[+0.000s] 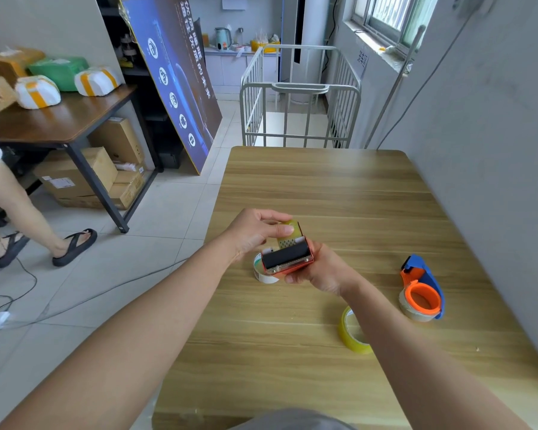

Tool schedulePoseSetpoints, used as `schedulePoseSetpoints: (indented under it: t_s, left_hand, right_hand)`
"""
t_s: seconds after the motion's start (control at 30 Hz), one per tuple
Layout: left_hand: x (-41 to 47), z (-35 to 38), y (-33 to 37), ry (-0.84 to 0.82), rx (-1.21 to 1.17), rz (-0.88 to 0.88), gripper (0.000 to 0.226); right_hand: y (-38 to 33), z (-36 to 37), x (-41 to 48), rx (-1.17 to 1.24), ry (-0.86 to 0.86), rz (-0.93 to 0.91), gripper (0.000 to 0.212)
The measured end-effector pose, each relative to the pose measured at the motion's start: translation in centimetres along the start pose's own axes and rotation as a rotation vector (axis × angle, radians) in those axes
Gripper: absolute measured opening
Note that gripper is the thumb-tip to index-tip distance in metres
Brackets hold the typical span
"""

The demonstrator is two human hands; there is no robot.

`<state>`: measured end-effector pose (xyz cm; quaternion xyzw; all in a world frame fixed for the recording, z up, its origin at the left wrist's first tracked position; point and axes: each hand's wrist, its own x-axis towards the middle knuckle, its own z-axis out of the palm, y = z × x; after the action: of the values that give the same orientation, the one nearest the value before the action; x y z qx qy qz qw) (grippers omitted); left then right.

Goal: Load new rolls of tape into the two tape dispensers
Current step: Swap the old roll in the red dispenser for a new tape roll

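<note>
My right hand point(319, 270) holds an orange tape dispenser point(288, 257) with a black roller above the wooden table point(323, 187). My left hand point(255, 232) pinches the free end of the yellowish tape point(289, 232) pulled up over that dispenser. A white-cored tape roll point(263, 273) lies on the table just under the held dispenser, partly hidden. A second dispenser point(423, 288), blue and orange with a tape roll on its hub, lies at the right. A loose yellow tape roll point(353, 332) stands on edge beside my right forearm.
A grey wall runs along the table's right side. Left of the table is tiled floor with cables point(28, 305) and another person's legs point(28, 212). A dark desk point(59, 119) holds wrapped parcels; a metal cage trolley point(298, 97) stands behind the table.
</note>
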<state>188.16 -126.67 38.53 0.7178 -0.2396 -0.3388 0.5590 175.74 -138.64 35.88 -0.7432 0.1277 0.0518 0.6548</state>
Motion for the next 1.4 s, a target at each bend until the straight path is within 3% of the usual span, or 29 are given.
schedulePoseSetpoints:
  t_s: [0.73,0.9,1.2,1.4]
  left_hand:
    - [0.6,0.5,-0.2,0.041,0.145,0.150,0.015]
    - [0.9,0.4,-0.5,0.050,0.159,0.095,0.028]
    - [0.9,0.4,-1.0,0.072,0.186,0.137,0.023]
    - [0.9,0.2,-1.3,0.049,0.179,0.084,0.035]
  right_hand:
    - [-0.1,0.0,-0.5,-0.041,0.007,0.021,0.040]
    - [-0.3,-0.3,-0.5,-0.038,-0.015,0.037,0.042]
    - [0.0,-0.5,-0.3,-0.044,-0.023,0.030,0.043]
    - [0.0,-0.9,0.1,0.010,-0.030,0.030,0.045]
